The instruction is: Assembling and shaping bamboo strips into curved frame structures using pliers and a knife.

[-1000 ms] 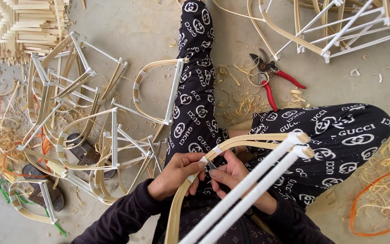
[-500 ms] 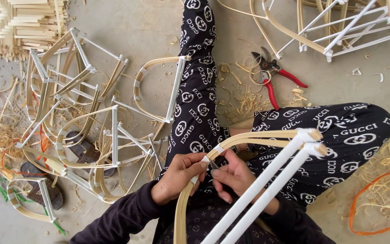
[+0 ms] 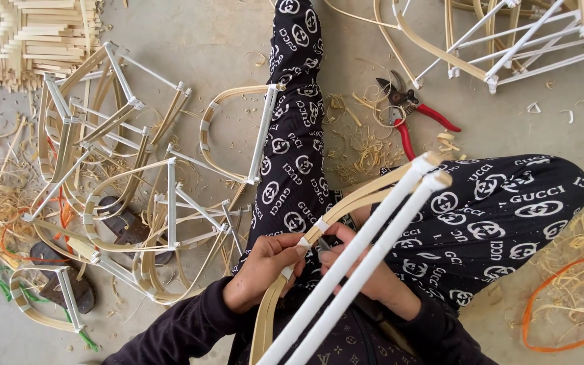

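I am watching the left hand (image 3: 263, 270) pinching the curved bamboo strip (image 3: 346, 206) in my lap, just left of the white rods (image 3: 366, 250) slanting far-right; the right hand (image 3: 366, 270), half hidden beneath, is clasping them

A heap of finished frames (image 3: 123, 196) lies left of the outstretched leg (image 3: 292, 128), pruning shears (image 3: 414, 115) right of it, more frames (image 3: 508, 40) beyond.
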